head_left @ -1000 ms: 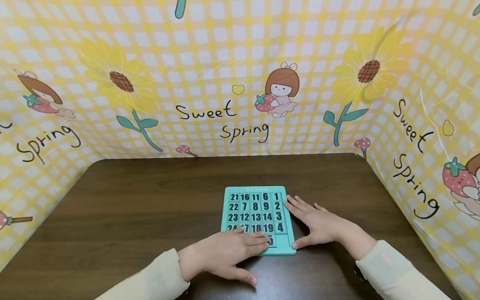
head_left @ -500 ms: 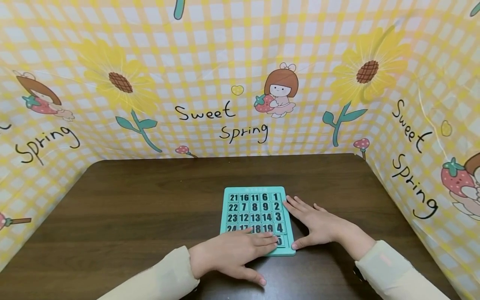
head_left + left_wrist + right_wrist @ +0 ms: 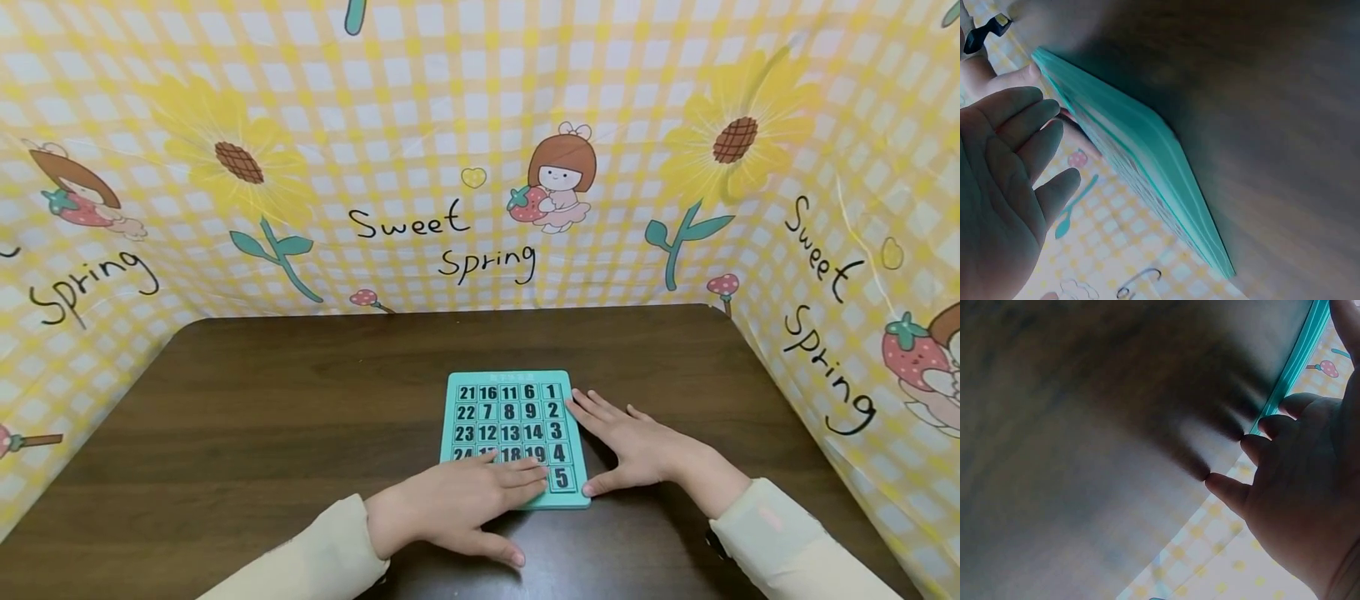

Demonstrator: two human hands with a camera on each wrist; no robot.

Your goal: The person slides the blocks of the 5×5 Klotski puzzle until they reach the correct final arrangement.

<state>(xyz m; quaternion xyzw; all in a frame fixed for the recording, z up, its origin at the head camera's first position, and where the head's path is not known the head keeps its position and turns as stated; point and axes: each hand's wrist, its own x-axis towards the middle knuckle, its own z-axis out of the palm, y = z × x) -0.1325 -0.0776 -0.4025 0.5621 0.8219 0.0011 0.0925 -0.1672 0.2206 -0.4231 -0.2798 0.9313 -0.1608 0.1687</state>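
Note:
A turquoise number slide puzzle [image 3: 459, 380] lies flat on the table, its square tiles bearing black numbers. My left hand [image 3: 457, 504] reaches across its lower rows, palm down with fingers extended, covering part of the bottom. Just right of those fingertips, the 5 tile [image 3: 561, 478] sits in the lower right corner. My right hand [image 3: 637, 450] is at the puzzle's right side: fingertips by the upper edge, thumb at the bottom corner. In the left wrist view the left palm [image 3: 994, 187] faces the camera beside the puzzle's side [image 3: 1147, 137]. Straight fingers of the right hand [image 3: 1297, 481] meet the puzzle's edge [image 3: 1294, 365] in the right wrist view.
The dark brown wooden table [image 3: 300, 417] extends around the puzzle on every side. A yellow checked cloth [image 3: 420, 100] with printed sunflowers and lettering encloses the back and both sides.
The 5 tile has slid right into the lower right corner, pushed along under the left fingers. The left hand then drew back slightly leftward, uncovering it. My right hand has stayed in place.

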